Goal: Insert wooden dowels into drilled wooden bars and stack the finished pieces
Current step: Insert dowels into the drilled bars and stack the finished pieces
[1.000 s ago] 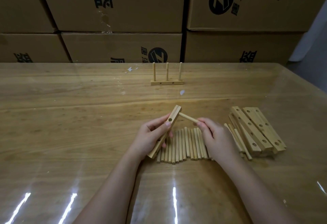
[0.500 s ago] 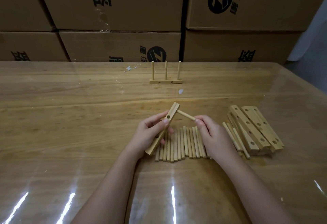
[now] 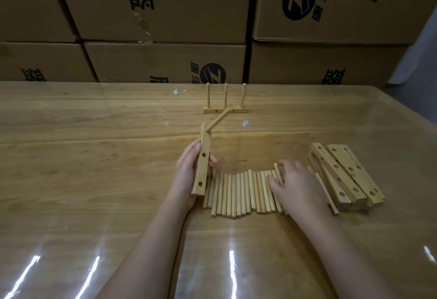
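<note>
1. While the left grip clasps a drilled wooden bar nearly upright over the middle of the worktop, one inserted dowel juts from its upper end, slanting toward the far edge.
2. The right grip lies with its fingers on the right end of the row of loose dowels, toward the near edge. I cannot tell whether it has pinched one.
3. Risks:
   - The inserted dowel may be only lightly seated, so tipping the bar could let it drop out.
   - A careless pick could set the round dowels rolling and scatter the row.
   - Held one-handed, the bar may twist when a peg is pushed in.
4. Everything is pale bare wood. The dowels are slim, smooth cylinders. The bars are flat and square-edged, with round bored holes. The glossy worktop throws back glare and looks slippery.
5. A finished piece with three upright pegs stands near the far edge. The pile of drilled bars lies toward the right edge.
</note>
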A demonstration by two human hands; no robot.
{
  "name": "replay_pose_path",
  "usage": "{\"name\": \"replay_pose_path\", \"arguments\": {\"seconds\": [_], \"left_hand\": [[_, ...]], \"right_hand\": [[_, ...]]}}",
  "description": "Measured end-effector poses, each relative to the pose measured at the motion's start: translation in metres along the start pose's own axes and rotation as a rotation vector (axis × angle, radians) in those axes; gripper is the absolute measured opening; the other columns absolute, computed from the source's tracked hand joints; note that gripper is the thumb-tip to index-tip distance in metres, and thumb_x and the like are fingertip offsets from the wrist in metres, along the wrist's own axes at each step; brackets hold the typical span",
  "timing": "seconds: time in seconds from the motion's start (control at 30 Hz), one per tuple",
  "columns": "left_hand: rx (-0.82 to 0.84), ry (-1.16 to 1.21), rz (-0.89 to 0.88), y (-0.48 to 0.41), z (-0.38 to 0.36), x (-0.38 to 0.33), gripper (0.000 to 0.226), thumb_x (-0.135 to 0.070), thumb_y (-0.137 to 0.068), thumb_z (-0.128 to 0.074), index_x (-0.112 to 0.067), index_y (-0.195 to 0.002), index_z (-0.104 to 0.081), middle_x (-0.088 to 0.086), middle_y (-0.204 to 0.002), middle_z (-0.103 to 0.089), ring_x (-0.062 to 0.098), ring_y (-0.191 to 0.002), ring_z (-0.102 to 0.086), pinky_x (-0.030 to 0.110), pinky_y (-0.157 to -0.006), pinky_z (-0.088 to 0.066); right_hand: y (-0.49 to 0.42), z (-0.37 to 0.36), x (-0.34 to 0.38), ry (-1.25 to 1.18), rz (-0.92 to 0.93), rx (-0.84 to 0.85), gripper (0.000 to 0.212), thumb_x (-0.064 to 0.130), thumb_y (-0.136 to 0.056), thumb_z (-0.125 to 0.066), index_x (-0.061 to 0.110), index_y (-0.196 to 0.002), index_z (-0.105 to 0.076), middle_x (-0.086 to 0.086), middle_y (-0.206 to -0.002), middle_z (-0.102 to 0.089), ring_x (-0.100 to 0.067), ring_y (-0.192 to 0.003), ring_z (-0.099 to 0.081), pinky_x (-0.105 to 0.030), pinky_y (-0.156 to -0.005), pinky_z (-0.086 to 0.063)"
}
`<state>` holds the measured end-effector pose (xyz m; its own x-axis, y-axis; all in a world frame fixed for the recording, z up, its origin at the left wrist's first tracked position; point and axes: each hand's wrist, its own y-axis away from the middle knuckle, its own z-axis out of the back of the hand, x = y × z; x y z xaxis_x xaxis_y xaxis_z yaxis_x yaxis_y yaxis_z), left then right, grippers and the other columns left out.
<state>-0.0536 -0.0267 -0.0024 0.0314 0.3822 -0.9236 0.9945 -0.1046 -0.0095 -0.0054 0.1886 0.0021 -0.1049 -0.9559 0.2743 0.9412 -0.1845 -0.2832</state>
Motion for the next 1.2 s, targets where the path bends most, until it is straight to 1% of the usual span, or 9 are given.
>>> {"name": "replay_pose_path", "arguments": {"seconds": [0.13, 0.3, 0.57, 0.67, 0.77, 0.87, 0.97, 1.07, 1.2], "left_hand": [[0.023, 0.038, 0.044, 0.001, 0.0, 0.0, 0.037, -0.033, -0.092, -0.049, -0.02, -0.126, -0.056, 0.002, -0.066, -0.06, 0.012, -0.057, -0.056, 0.025, -0.051, -0.047], [-0.001, -0.011, 0.026, -0.001, -0.001, 0.002, 0.035, -0.03, -0.101, -0.038, -0.017, -0.129, -0.053, 0.002, -0.065, -0.059, 0.013, -0.057, -0.051, 0.026, -0.055, -0.043], [-0.004, -0.022, 0.01, 0.001, -0.003, 0.0, 0.029, -0.029, -0.101, -0.039, -0.016, -0.119, -0.057, -0.001, -0.073, -0.065, 0.011, -0.06, -0.055, 0.025, -0.054, -0.047], [0.018, -0.017, 0.022, 0.001, -0.003, -0.001, 0.027, -0.031, -0.097, -0.045, -0.014, -0.113, -0.06, 0.001, -0.076, -0.068, 0.013, -0.063, -0.056, 0.026, -0.056, -0.049], [0.052, 0.027, 0.05, 0.001, -0.003, -0.002, 0.039, -0.037, -0.086, -0.054, -0.011, -0.115, -0.058, 0.004, -0.081, -0.072, 0.012, -0.064, -0.065, 0.025, -0.055, -0.054], [0.098, 0.051, 0.063, 0.0, -0.002, -0.002, 0.039, -0.035, -0.083, -0.057, -0.008, -0.111, -0.058, 0.01, -0.09, -0.074, 0.016, -0.07, -0.07, 0.028, -0.063, -0.059], [0.154, 0.072, 0.075, 0.001, -0.001, -0.003, 0.032, -0.032, -0.085, -0.059, -0.007, -0.103, -0.061, 0.017, -0.096, -0.073, 0.019, -0.072, -0.071, 0.027, -0.066, -0.059], [0.218, 0.089, 0.098, 0.003, -0.002, -0.003, 0.029, -0.033, -0.081, -0.067, -0.009, -0.098, -0.068, 0.017, -0.095, -0.072, 0.022, -0.077, -0.071, 0.03, -0.067, -0.06], [0.262, 0.065, 0.113, 0.005, -0.003, -0.004, 0.031, -0.032, -0.076, -0.071, -0.012, -0.098, -0.073, 0.014, -0.094, -0.073, 0.021, -0.08, -0.071, 0.028, -0.064, -0.059]], "right_hand": [[0.0, -0.003, 0.003, 0.054, -0.026, 0.005, 0.049, 0.048, -0.088, -0.05, 0.017, -0.126, -0.049, -0.004, -0.111, -0.054, -0.017, -0.09, -0.056, -0.024, -0.065, -0.043], [0.001, -0.003, 0.007, 0.079, -0.069, 0.041, 0.05, 0.049, -0.088, -0.05, 0.016, -0.125, -0.049, -0.007, -0.11, -0.052, -0.017, -0.083, -0.056, -0.024, -0.057, -0.04], [0.005, 0.0, 0.012, 0.108, 0.003, 0.018, 0.032, 0.025, -0.091, -0.045, 0.014, -0.119, -0.053, -0.004, -0.1, -0.05, -0.015, -0.073, -0.053, -0.026, -0.057, -0.046], [0.004, -0.001, 0.01, 0.007, -0.014, 0.002, 0.031, 0.027, -0.094, -0.043, 0.015, -0.12, -0.055, -0.002, -0.102, -0.054, -0.016, -0.078, -0.055, -0.03, -0.064, -0.049], [0.001, 0.001, 0.008, -0.211, -0.032, -0.081, 0.031, 0.035, -0.093, -0.047, 0.014, -0.111, -0.063, 0.004, -0.091, -0.051, -0.013, -0.073, -0.052, -0.026, -0.061, -0.045], [0.0, 0.01, 0.009, -0.649, -0.065, -0.115, 0.03, 0.045, -0.088, -0.049, 0.022, -0.096, -0.067, 0.008, -0.072, -0.054, -0.003, -0.06, -0.05, -0.02, -0.05, -0.042], [0.003, 0.018, 0.016, -1.054, -0.172, -0.002, 0.019, 0.044, -0.087, -0.052, 0.031, -0.089, -0.065, 0.005, -0.068, -0.061, 0.001, -0.057, -0.052, -0.024, -0.051, -0.044], [0.005, 0.021, 0.019, -1.425, -0.213, 0.158, 0.016, 0.03, -0.079, -0.062, 0.018, -0.089, -0.064, 0.006, -0.066, -0.063, -0.009, -0.063, -0.059, -0.021, -0.059, -0.05], [0.005, 0.022, 0.022, -1.515, -0.174, 0.242, 0.024, 0.022, -0.072, -0.068, 0.01, -0.093, -0.065, -0.005, -0.079, -0.07, -0.017, -0.074, -0.067, -0.021, -0.064, -0.053]]}}
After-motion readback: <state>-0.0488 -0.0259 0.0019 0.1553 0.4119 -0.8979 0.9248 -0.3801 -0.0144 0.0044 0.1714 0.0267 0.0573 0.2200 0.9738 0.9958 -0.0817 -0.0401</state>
